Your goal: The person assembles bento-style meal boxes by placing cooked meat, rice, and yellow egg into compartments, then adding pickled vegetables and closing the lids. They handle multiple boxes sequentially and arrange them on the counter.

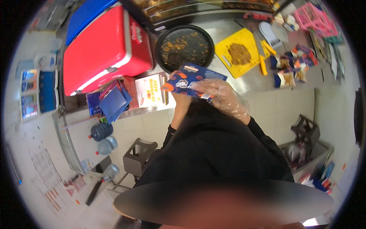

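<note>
In front of my body I hold a flat piece of dark blue and orange printed cardboard packaging (190, 78). My left hand (182, 106) is bare and grips it from underneath at its left side; most of those fingers are hidden behind the cardboard. A loose clear plastic glove covers my right hand (225, 98), whose fingers are closed on the packaging's right part. Just beyond lies a round black pan (185, 47) with brown crumbs. To its right, a yellow cutting board (238, 53) carries a flat brown pile of food, with a yellow-handled knife (262, 61) beside it.
A red cooler (103, 53) stands at the left of the metal counter, near folded blue cardboard pieces (114, 103) and a white printed box (148, 91). Filled blue boxes (286, 78), a white scale (269, 33) and a pink basket (314, 19) stand right. Water jugs (102, 131) are at lower left.
</note>
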### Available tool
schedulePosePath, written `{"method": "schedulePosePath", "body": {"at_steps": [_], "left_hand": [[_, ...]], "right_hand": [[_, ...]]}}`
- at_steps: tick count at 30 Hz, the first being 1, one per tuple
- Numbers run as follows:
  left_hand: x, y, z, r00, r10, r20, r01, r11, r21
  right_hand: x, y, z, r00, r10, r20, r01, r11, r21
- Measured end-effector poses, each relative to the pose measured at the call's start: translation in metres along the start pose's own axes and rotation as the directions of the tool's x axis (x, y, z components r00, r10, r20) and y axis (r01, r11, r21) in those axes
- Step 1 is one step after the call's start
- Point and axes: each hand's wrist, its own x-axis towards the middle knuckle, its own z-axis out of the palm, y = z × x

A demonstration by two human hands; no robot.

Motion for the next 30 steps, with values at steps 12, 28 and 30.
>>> {"method": "schedulePosePath", "body": {"at_steps": [12,28,30], "left_hand": [[-0.027,-0.021,-0.008,0.979,-0.13,0.158,0.019,0.827,0.562],[-0.061,-0.003,0.087,0.935,-0.332,0.129,0.189,0.77,0.61],[-0.053,-0.004,0.114,0.947,-0.288,0.144,0.133,0.757,0.64]], "right_hand": [[-0.052,0.187,-0.09,0.525,0.844,-0.106,-0.84,0.494,-0.224],[-0.121,0.393,-0.062,0.661,0.401,-0.634,-0.748,0.287,-0.599],[-0.12,0.387,-0.088,0.679,0.442,-0.586,-0.723,0.538,-0.433]]}}
